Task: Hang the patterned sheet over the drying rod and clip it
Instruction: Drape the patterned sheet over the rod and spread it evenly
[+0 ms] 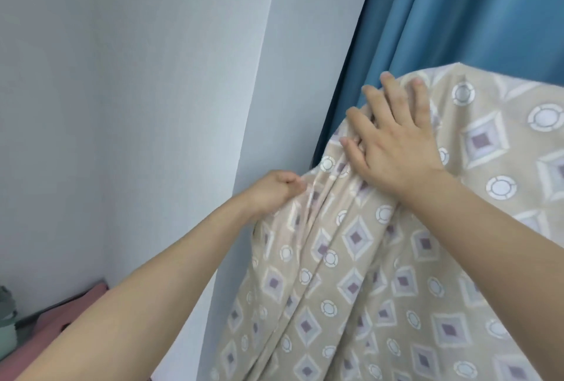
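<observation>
Low in frame, soft patterned sheet (381, 258) drapes limp and light; left hand (274, 190) pinches its bunched edge at centre, right hand (393, 142) presses flat, fingers spread, near its top fold.

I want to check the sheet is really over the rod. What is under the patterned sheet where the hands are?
Nothing under the patterned sheet shows; any rod there is covered. The right hand lies spread on top, the left hand grips the bunched edge. A blue curtain hangs behind.
</observation>
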`<state>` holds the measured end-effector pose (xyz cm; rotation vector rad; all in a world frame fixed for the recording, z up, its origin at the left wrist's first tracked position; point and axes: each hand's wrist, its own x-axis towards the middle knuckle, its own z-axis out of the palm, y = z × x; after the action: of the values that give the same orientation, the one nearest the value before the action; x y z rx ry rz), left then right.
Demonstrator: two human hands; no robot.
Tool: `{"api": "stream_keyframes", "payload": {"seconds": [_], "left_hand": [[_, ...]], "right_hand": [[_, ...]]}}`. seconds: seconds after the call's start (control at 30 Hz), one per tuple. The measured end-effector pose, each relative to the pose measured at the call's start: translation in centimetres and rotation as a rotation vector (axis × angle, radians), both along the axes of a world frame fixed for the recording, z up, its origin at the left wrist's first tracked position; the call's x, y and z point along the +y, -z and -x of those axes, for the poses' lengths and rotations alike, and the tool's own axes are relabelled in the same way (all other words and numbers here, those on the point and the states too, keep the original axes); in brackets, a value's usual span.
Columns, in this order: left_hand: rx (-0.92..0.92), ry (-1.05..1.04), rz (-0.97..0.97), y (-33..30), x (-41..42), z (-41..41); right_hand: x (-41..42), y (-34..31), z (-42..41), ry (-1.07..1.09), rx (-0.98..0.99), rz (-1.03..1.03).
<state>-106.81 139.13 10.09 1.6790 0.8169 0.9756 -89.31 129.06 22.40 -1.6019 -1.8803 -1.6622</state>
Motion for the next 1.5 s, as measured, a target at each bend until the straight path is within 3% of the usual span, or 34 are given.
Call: {"api": "stream_keyframes", "payload": {"seconds": [0.1, 0.17, 0.23, 0.33, 0.43, 0.5, 0.63, 0.7, 0.77, 0.83, 0.9, 1.0, 1.13, 1.23, 1.3, 1.5], "left_hand": [[-0.626, -0.474, 0.128, -3.1, 1.0, 1.1], [-0.752, -0.683, 0.009, -3.9, 0.9, 0.8], [-0.668, -0.631, -0.04, -4.0, 0.4, -0.5], [-0.503, -0.302, 0.059, -4.2, -0.3, -1.2], [-0.067, 0.043, 0.02, -3.8, -1.2, -0.5], [0.153, -0.066, -0.037, -3.1, -0.6, -0.3], [-0.106, -0.565, -0.08, -5.1, 2.0, -0.5], [-0.207, -0.577, -0.184, -7.8, 0.7, -1.0], [-0.313, -0.379, -0.294, -9.7, -1.3, -1.7], [-0.17, -0.111, -0.345, -10.4, -3.1, -2.4], [0.006, 0.055, -0.35, -10.4, -3.8, -3.1], [-0.023, -0.073, -0.464, -10.5, -3.1, -4.1], [-0.034, -0.086, -0.605, -11.3, -2.7, -4.5], [0.077, -0.069, -0.675, -12.2, -2.7, -4.6], [0.196, -0.179, -0.78, -13.5, -2.4, -4.4], [0.267, -0.661, -1.062, -21.9, -0.5, -4.6]], "right_hand": [[-0.4, -1.6, -0.6, 0.016, 0.013, -0.058], [-0.3, -2.2, -0.4, 0.0, -0.012, -0.084], [0.0, -2.5, -0.1, -0.031, 0.016, -0.127], [0.2, -3.3, -0.3, -0.015, 0.1, -0.193], [-0.1, -4.4, -1.0, 0.047, 0.127, -0.214], [-0.1, -4.7, -1.3, 0.035, 0.113, -0.235], [-0.1, -5.3, -1.0, 0.024, 0.126, -0.215], [-0.6, -6.0, -0.5, 0.052, 0.153, -0.11], [-1.7, -7.4, -0.1, 0.088, 0.208, 0.059], [-3.6, -9.1, -0.5, 0.013, 0.337, 0.198], [-5.5, -10.9, -1.4, -0.035, 0.598, 0.309], [-6.9, -12.8, -3.3, -0.047, 0.811, 0.41], [-7.6, -13.4, -4.9, -0.007, 0.874, 0.459], [-7.7, -13.7, -5.5, -0.029, 0.901, 0.415], [-7.5, -13.8, -5.6, -0.024, 0.89, 0.387], [-5.6, -16.3, -4.7, 0.027, 0.774, 0.183]]}}
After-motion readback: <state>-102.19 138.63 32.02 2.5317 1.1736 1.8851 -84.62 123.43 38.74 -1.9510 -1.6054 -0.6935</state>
